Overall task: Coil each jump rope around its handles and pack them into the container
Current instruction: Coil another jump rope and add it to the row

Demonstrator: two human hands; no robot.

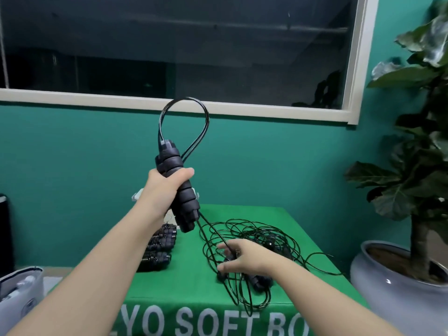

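My left hand (167,181) grips a pair of black ribbed jump-rope handles (180,190) held upright above the green table (169,287). A loop of black cord (184,122) arches above the handles, and the cord runs down from them to my right hand (242,259). That hand pinches the cord over a loose tangle of black ropes (257,243) on the table. More black handles (259,281) lie under the tangle. Several coiled ropes (158,248) lie at the table's left, partly behind my left forearm.
A white container (167,217) is mostly hidden behind my left hand at the table's far side. A grey bag (19,294) sits low on the left. A potted plant (417,180) in a pale pot (392,299) stands close on the right.
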